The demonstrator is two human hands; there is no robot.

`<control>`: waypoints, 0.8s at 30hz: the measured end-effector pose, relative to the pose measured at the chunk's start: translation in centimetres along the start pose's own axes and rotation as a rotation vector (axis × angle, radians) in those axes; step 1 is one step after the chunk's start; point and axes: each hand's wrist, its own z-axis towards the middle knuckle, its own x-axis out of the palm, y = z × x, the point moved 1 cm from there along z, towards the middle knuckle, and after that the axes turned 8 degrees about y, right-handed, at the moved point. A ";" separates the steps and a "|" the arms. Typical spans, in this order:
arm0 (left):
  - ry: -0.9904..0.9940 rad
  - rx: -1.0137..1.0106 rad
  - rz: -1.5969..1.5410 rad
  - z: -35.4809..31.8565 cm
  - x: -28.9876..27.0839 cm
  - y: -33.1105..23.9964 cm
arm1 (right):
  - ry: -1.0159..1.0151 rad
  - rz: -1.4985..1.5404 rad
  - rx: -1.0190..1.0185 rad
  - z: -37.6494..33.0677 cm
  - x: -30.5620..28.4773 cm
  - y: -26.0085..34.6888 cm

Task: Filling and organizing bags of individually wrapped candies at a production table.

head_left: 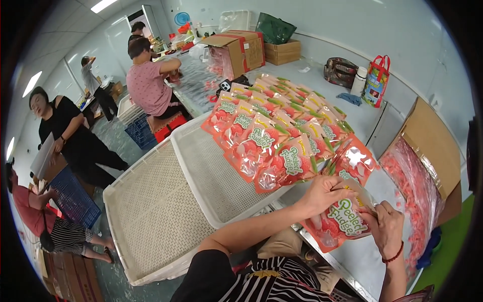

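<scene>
Left hand: my left hand [322, 194] was closed on the top edge of a pouch [341, 221], thumb and fingers pinching the mouth.
Right hand: my right hand [387, 226] gripped the same pouch at its right side, fingers curled round the edge.
Pouch: a red bag with clear panels, held tilted above the near tabletop [370, 251] edge, just in front of me; I judged two hands were on it so that the mouth stayed level while being pressed together.
Row: more pouches [274, 128] lay overlapped like shingles, running away from me along the tabletop, probably so each top stayed reachable.
Trays: a white tray [201, 166] sat under the near end of the row; a second tray [151, 211] lay just beside it on my left, overhanging the floor side.
Box: an open carton [427, 166] lined with plastic stood at my right, close to my right wrist, leaving little swing room there.
Room: open space was mostly leftward over the trays.
Others: people worked well apart at the far left.
</scene>
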 end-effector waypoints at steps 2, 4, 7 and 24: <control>-0.015 0.033 -0.055 -0.2 -0.2 0.0 | -0.054 0.139 0.035 0.4 1.0 0.3; -0.033 0.067 -0.108 -0.5 -0.6 0.0 | -0.108 0.279 0.066 0.8 1.0 0.9; -0.078 0.005 -0.037 -1.0 -1.6 0.1 | -0.020 0.521 0.314 1.8 0.8 1.5; -0.106 -0.053 0.264 -2.8 -4.5 -1.5 | 0.156 0.440 0.035 5.2 3.4 3.0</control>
